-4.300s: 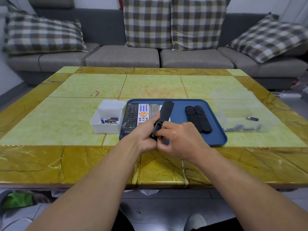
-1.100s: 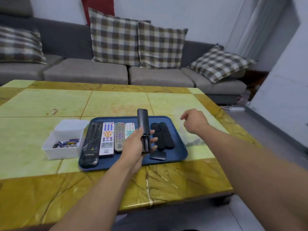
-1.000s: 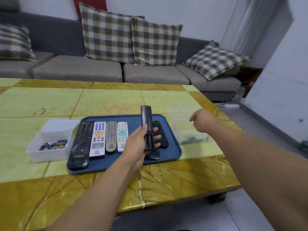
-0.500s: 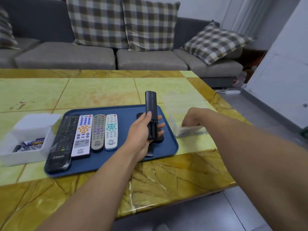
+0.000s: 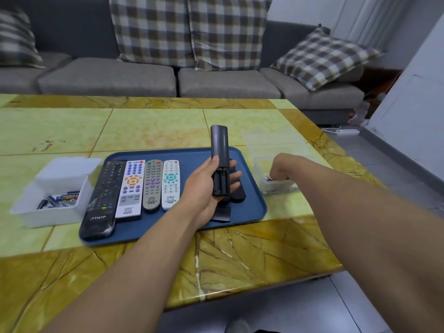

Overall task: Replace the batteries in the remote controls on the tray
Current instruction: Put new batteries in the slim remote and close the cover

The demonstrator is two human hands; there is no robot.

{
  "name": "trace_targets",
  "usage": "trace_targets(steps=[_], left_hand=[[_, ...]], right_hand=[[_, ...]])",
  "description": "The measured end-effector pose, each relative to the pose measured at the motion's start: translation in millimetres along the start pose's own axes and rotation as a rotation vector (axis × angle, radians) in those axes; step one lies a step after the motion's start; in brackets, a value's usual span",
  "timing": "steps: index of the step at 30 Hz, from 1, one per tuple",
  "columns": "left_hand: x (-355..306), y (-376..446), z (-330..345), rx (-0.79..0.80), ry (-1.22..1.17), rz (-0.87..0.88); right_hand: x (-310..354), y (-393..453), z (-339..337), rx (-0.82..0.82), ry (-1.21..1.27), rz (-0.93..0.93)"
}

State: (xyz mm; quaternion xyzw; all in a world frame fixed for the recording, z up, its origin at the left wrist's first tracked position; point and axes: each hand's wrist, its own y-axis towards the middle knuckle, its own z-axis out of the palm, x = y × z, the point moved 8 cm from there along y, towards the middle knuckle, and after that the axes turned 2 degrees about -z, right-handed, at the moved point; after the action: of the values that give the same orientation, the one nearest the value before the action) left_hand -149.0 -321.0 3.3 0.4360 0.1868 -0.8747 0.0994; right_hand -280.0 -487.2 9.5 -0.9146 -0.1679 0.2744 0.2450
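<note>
Remote controls lie in a row on the left half of a blue tray [image 5: 249, 212] on a yellow-green marble table [image 5: 149, 131]: a long black remote [image 5: 103, 200], a white remote with blue and orange buttons [image 5: 131, 188], a grey remote [image 5: 151, 185] and a small white remote with teal buttons [image 5: 170, 185]. Your left hand [image 5: 204, 188] holds a slim black remote [image 5: 219, 150] above the middle of the tray, back side facing you, thumb along its left edge and fingers curled around from beneath; its battery compartment is open and looks empty. A flat black cover [image 5: 222, 215] lies on the tray just below that hand, and part of another dark remote [image 5: 237, 197] shows behind your fingers. Your right hand [image 5: 281, 168] reaches into a clear plastic box [image 5: 276, 186] just right of the tray, fingers bent down inside it; whether they pinch anything cannot be told. A white box [image 5: 51, 203] holding batteries [image 5: 57, 200] sits left of the tray.
</note>
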Motion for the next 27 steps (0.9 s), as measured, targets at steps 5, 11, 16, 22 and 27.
trace_targets(steps=[5, 11, 16, 22, 27], left_hand=[[-8.7, -5.0, -8.3, 0.006, 0.009, 0.012], [-17.0, -14.5, -22.9, -0.039, -0.01, 0.034], [-23.9, -26.1, -34.3, -0.094, -0.02, 0.055], [-24.0, -42.5, -51.8, -0.154, -0.058, 0.038], [-26.9, -60.0, -72.1, -0.199, -0.117, 0.022]], right_hand=[[-0.8, -3.4, -1.9, -0.111, 0.171, -0.008], [-31.4, -4.4, -10.9, -0.422, 0.736, -0.071], [-35.3, -49.5, -21.5, -0.506, 1.782, -0.306], [69.2, -123.7, -2.3, 0.591, 2.897, -0.817], [111.6, -138.9, 11.1, 0.647, 2.904, -0.688]])
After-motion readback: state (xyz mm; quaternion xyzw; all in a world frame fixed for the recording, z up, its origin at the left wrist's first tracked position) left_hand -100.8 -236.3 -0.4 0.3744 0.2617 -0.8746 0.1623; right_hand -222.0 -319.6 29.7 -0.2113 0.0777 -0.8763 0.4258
